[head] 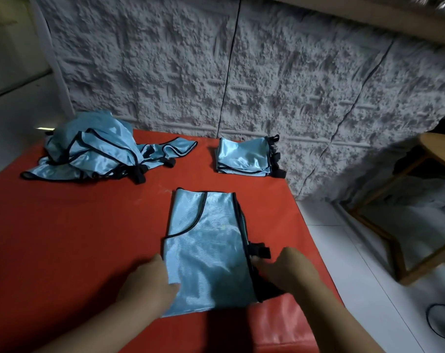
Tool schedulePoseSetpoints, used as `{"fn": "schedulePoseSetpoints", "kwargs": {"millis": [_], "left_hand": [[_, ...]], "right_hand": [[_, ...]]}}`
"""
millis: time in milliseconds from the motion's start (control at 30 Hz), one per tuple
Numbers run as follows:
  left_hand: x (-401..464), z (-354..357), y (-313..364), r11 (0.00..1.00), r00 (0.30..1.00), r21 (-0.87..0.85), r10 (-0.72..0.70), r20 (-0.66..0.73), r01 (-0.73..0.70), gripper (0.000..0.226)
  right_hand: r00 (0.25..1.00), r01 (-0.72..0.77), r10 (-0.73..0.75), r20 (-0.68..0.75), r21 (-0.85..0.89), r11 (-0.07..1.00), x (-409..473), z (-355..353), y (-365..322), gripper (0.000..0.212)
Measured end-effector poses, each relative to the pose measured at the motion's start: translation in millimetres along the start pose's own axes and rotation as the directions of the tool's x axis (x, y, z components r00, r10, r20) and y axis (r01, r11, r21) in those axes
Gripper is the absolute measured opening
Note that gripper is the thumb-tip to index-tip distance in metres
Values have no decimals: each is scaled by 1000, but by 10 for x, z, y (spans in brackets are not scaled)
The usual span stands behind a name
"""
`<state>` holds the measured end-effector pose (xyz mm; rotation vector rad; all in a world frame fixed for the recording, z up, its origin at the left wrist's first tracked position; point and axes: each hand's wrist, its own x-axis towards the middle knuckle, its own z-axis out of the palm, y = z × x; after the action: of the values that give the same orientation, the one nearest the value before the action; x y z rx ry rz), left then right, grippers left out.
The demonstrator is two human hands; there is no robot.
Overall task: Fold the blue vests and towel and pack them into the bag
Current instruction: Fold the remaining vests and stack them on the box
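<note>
A light blue vest with black trim [208, 240], folded in half lengthwise, lies flat on the red table [76, 238] in front of me. My left hand [150, 284] grips its near left edge, thumb on top of the cloth. My right hand [290, 271] holds the near right edge beside the black straps. A heap of unfolded blue vests [96, 151] lies at the far left. A neat stack of folded vests [244, 156] sits at the far right by the wall. No bag or towel is in view.
A rough white textured wall [241, 72] rises behind the table. The table's right edge drops to a white tiled floor [356, 263]. A wooden stool or frame [404, 225] stands at the right.
</note>
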<state>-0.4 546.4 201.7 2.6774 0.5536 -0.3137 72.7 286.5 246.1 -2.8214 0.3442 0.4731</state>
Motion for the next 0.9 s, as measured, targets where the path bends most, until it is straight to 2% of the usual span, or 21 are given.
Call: {"fn": "schedulePoseSetpoints", "kwargs": {"millis": [33, 100, 167, 233, 300, 367, 467, 533, 600, 667, 700, 767, 800, 867, 900], "left_hand": [[-41, -5, 3, 1000, 1000, -7, -24, 21, 24, 32], [-109, -17, 7, 999, 998, 20, -43, 54, 42, 34], [-130, -25, 23, 998, 994, 35, -60, 89, 57, 37], [-138, -43, 7, 998, 992, -12, -61, 109, 63, 30], [-133, -45, -23, 979, 987, -183, -64, 150, 92, 17], [-132, -67, -24, 888, 975, -432, -70, 209, 157, 13], [-163, -115, -15, 702, 951, -656, -101, 292, 276, 9], [-209, -161, -3, 639, 955, -718, -95, 282, 275, 13], [-254, -236, -8, 617, 976, -758, -89, 200, 211, 28], [-284, -312, -34, 629, 994, -770, -40, 103, 105, 38], [-285, -347, -50, 639, 997, -766, -9, 73, 62, 35], [-291, -398, -98, 649, 998, -761, 35, 48, 14, 12], [-301, -421, -122, 646, 998, -763, 43, 46, 7, 4], [-315, -453, -155, 639, 997, -769, 54, 59, 11, 10], [-336, -478, -159, 631, 995, -776, 66, 74, 15, 9]], "right_hand": [[996, 39, -38, 82, -17, 999, -22, 73, 30, 67], [984, 92, -89, 152, -14, 996, -38, 210, 51, 65], [984, 101, -94, 151, -37, 994, 6, 333, 39, 77], [987, 91, -79, 141, -75, 993, 36, 410, 6, 87], [986, 84, -76, 149, -49, 995, 31, 436, -33, 68], [985, 107, -103, 139, -20, 994, -23, 396, -78, 49], [988, 104, -116, 101, 120, 987, -92, 308, -115, 36], [987, 101, -135, 88, 319, 942, -129, 262, -100, 30], [983, 77, -150, 106, 504, 860, -166, 218, -75, 22], [973, 95, -199, 119, 576, 812, -189, 211, -41, 22], [969, 121, -222, 107, 577, 808, -215, 203, -38, 28], [964, 150, -255, 75, 640, 753, -280, 184, -47, 40], [958, 134, -276, 84, 717, 684, -308, 178, -57, 36], [931, 142, -353, 95, 795, 589, -342, 148, -72, 17], [922, 167, -376, 91, 783, 599, -340, 144, -69, 12]]}}
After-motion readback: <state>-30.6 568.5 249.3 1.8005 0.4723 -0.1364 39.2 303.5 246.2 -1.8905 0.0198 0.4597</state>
